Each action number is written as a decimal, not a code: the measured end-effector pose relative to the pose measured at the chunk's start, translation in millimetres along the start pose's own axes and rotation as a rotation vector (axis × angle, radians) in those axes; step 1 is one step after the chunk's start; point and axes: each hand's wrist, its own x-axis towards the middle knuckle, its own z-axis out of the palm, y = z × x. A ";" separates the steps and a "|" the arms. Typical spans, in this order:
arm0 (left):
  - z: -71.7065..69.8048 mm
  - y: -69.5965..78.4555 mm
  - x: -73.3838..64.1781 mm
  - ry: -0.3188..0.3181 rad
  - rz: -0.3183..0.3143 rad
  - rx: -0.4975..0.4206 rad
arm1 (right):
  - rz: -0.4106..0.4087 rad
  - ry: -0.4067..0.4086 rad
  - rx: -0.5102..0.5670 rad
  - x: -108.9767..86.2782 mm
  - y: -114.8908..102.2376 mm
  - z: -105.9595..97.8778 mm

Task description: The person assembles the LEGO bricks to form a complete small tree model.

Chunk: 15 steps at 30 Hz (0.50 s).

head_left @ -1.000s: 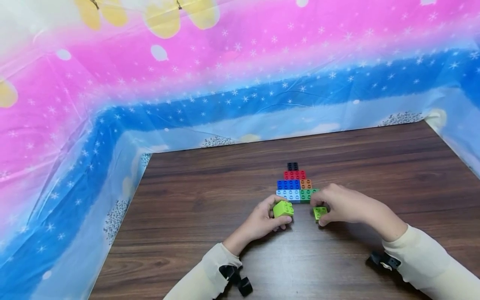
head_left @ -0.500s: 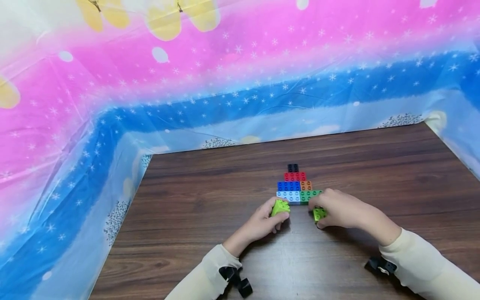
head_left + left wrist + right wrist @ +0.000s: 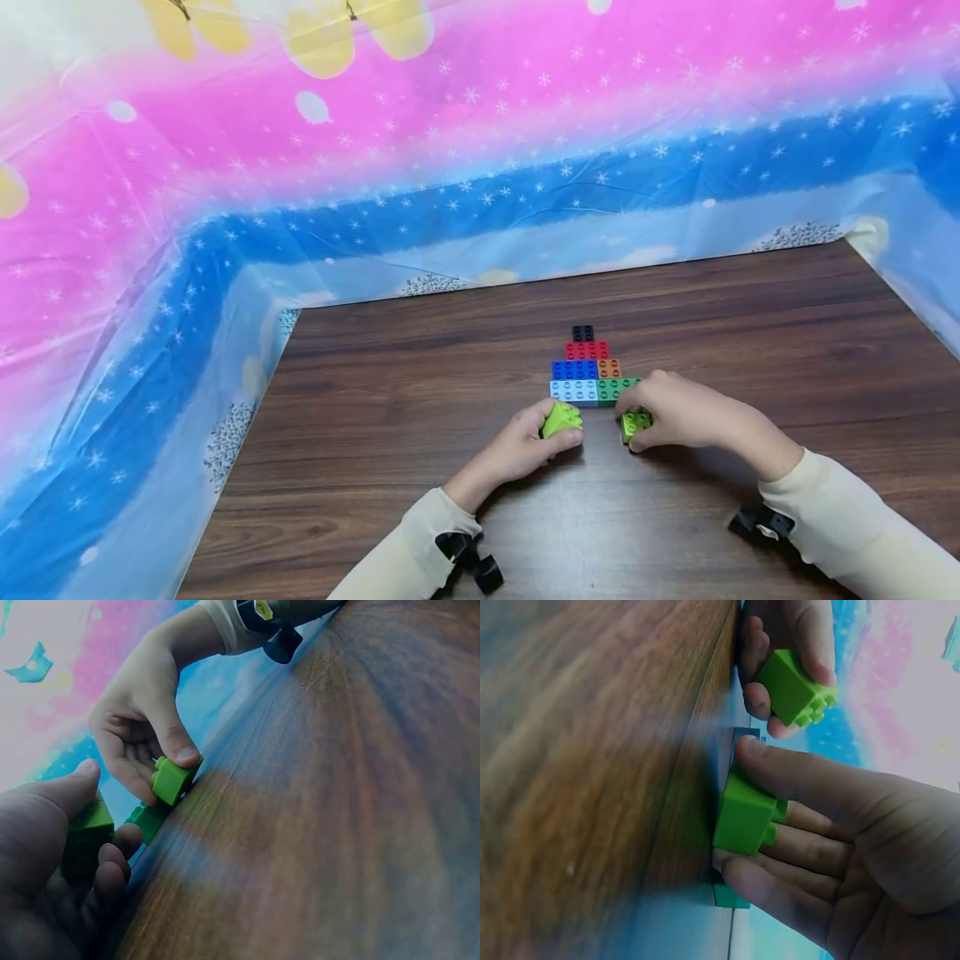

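Note:
My left hand (image 3: 525, 442) grips a lime green toy building brick (image 3: 562, 419) between thumb and fingers, its studs tipped to one side in the right wrist view. With thumb and fingertips, my right hand (image 3: 686, 412) pinches a second lime green brick (image 3: 744, 817), studs up, low at the table by the near side of a flat brick row. That arrangement steps up from a light blue brick (image 3: 573, 391) and a green brick (image 3: 617, 388), through a blue brick (image 3: 574, 370) and an orange brick (image 3: 609, 367), to a red brick (image 3: 587, 350) and a black brick (image 3: 582, 332).
The dark wooden table (image 3: 420, 392) spreads out around the bricks. A pink and blue patterned cloth (image 3: 465, 192) hangs along its back and sides. Black straps (image 3: 468, 558) sit on both wrists over cream sleeves (image 3: 855, 508).
The brick in my left hand has tilted, and that hand has shifted slightly left. My right hand still pinches its brick, moved slightly left. The arranged bricks stay in place.

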 end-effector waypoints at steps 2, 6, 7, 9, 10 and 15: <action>-0.1 0.0 0.0 -0.004 0.007 0.006 | -0.031 0.012 0.020 -0.3 3.4 0.3; 0.2 -1.1 -0.4 -0.003 0.010 0.023 | -0.085 0.029 0.064 0.3 8.8 1.0; 0.4 -1.3 -0.4 -0.004 0.010 0.024 | -0.096 0.031 0.076 0.7 9.9 1.2; 0.7 -1.7 -0.6 -0.003 0.008 0.021 | -0.108 0.033 0.104 1.3 11.1 1.2; 0.9 -1.8 -0.5 -0.003 0.008 0.016 | -0.112 0.036 0.118 1.5 11.4 1.0; 1.5 -1.3 0.0 -0.003 0.006 -0.018 | -0.118 0.047 0.165 0.9 12.9 1.3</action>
